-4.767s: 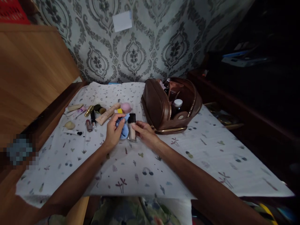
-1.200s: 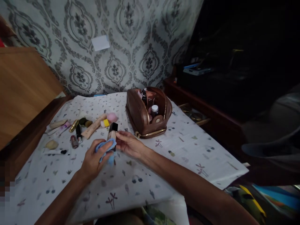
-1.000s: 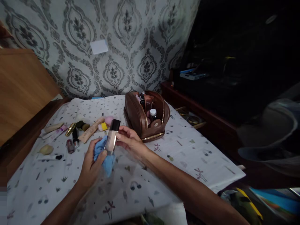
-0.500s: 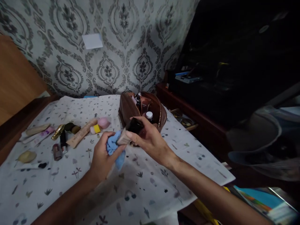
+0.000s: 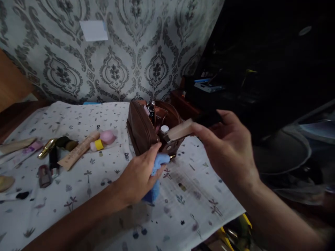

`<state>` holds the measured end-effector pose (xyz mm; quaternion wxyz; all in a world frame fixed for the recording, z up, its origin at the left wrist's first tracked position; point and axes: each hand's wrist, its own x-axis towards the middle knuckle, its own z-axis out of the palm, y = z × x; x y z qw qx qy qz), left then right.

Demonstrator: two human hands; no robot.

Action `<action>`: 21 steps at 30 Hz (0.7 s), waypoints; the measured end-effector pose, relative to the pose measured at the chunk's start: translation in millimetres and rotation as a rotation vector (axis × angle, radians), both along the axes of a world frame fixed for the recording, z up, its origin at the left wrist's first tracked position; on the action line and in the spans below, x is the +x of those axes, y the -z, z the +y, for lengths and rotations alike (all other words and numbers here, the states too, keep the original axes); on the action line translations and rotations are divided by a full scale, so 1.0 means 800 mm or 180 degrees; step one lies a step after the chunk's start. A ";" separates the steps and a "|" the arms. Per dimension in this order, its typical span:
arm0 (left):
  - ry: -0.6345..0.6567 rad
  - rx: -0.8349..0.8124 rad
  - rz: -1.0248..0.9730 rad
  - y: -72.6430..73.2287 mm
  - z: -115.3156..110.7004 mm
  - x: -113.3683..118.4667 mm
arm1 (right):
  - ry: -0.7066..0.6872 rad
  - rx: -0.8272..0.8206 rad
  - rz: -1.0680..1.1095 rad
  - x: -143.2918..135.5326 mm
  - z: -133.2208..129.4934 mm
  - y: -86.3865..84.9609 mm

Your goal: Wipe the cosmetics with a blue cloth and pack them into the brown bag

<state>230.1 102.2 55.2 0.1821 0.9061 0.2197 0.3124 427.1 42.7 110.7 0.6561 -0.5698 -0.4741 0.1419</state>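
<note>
In my right hand [image 5: 227, 150] is a beige bottle [image 5: 180, 130] with a black cap, tilted in front of the open brown bag's right side. My left hand [image 5: 138, 174] grips a blue cloth [image 5: 158, 167] just below the front of the brown bag [image 5: 141, 130], its fingers close to the bag's edge. Inside the bag stand a white-capped bottle [image 5: 164, 129] and a dark bottle [image 5: 151, 108]. The bottle's cap is partly hidden by my right fingers and blurred.
On the patterned cloth [image 5: 104, 209] at the left lie a beige tube [image 5: 78, 151], a pink sponge [image 5: 108, 137], a yellow-banded item [image 5: 96, 145], a gold tube [image 5: 47, 148] and a brush [image 5: 22, 195]. A dark chest borders the right.
My right hand has moved right with the bottle, away from the blue cloth. My left hand has moved right with the cloth, nearer the bag. The view has shifted.
</note>
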 end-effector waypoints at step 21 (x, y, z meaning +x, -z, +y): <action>0.0443 0.0254 0.0457 0.059 0.004 0.016 | -0.0405 -0.0990 -0.2594 0.042 0.035 0.020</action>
